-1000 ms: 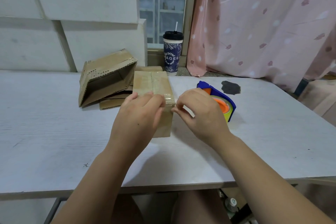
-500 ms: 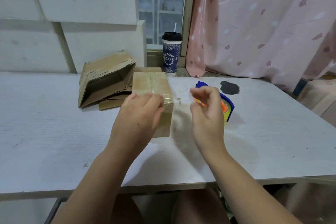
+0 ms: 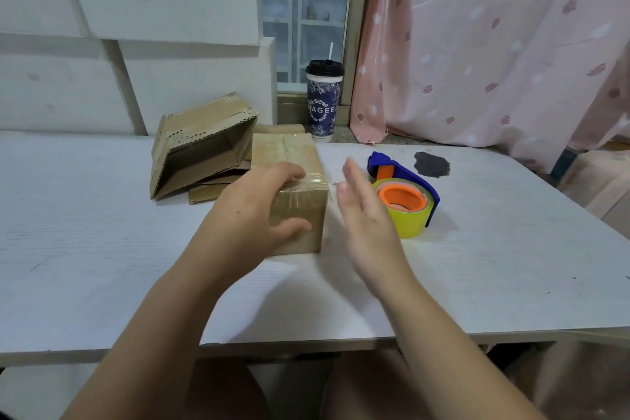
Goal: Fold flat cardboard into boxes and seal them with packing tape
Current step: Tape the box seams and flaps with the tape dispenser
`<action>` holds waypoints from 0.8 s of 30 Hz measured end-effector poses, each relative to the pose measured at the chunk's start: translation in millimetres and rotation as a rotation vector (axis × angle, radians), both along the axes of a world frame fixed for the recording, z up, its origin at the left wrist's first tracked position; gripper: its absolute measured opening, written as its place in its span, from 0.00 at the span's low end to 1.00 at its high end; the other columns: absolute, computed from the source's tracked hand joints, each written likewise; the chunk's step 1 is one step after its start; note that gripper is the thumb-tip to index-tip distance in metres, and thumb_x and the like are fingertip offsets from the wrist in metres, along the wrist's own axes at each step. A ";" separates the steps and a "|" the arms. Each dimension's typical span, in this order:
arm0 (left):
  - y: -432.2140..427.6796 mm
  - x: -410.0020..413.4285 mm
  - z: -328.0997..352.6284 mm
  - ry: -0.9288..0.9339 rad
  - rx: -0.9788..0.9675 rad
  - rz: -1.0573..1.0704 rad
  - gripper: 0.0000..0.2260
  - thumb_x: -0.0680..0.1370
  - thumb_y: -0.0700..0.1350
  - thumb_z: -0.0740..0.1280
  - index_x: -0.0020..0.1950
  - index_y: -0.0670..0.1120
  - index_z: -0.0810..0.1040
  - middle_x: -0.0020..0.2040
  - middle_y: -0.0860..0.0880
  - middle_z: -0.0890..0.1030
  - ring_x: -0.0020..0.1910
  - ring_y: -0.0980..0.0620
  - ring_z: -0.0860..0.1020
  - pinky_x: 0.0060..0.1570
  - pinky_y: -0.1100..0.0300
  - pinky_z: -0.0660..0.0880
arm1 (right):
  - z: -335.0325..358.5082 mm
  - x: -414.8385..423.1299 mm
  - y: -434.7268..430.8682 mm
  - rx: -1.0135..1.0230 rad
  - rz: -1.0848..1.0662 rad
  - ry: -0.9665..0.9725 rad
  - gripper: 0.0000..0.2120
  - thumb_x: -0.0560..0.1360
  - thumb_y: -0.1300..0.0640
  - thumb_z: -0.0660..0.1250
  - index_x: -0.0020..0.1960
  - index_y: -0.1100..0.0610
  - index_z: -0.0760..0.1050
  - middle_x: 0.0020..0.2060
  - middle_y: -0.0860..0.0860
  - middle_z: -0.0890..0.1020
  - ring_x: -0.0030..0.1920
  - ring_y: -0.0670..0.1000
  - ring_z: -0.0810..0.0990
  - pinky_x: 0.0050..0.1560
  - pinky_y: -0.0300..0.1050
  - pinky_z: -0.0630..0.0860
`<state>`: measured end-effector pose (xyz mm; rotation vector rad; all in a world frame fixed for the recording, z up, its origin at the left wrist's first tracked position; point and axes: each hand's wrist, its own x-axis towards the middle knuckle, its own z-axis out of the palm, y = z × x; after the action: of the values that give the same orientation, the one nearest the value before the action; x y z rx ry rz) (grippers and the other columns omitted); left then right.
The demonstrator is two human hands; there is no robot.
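Cardboard box (image 3: 286, 157), taped along its top seam, is sitting near the middle of the white table (image 3: 85, 232). The left hand (image 3: 252, 215) is gripping its near end, with the fingers curling over the top edge and the thumb pressing the front face. The right hand (image 3: 364, 211) is hovering just beside the box's right side, fingers straight and holding nothing. A blue tape dispenser (image 3: 409, 211) with a yellow roll is lying just beyond that hand. An open-ended carton (image 3: 204, 133) is resting on flat cardboard (image 3: 208, 193) at the box's left. A lidded cup (image 3: 323, 102) is standing by the window.
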<state>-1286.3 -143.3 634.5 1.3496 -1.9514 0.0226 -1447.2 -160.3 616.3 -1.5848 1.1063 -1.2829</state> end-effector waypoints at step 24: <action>-14.2 54.2 -28.8 0.371 0.048 -0.185 0.09 0.72 0.54 0.61 0.51 0.66 0.74 0.63 0.67 0.74 0.45 0.55 0.76 0.37 0.64 0.70 | -10.1 -25.1 -41.9 -0.226 0.274 0.132 0.17 0.73 0.61 0.67 0.59 0.47 0.78 0.64 0.42 0.76 0.67 0.39 0.71 0.69 0.42 0.67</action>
<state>-1232.1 -157.5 605.7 1.1058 -1.7579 -0.3419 -1472.3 -202.2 606.1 -1.9383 0.8068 -1.1628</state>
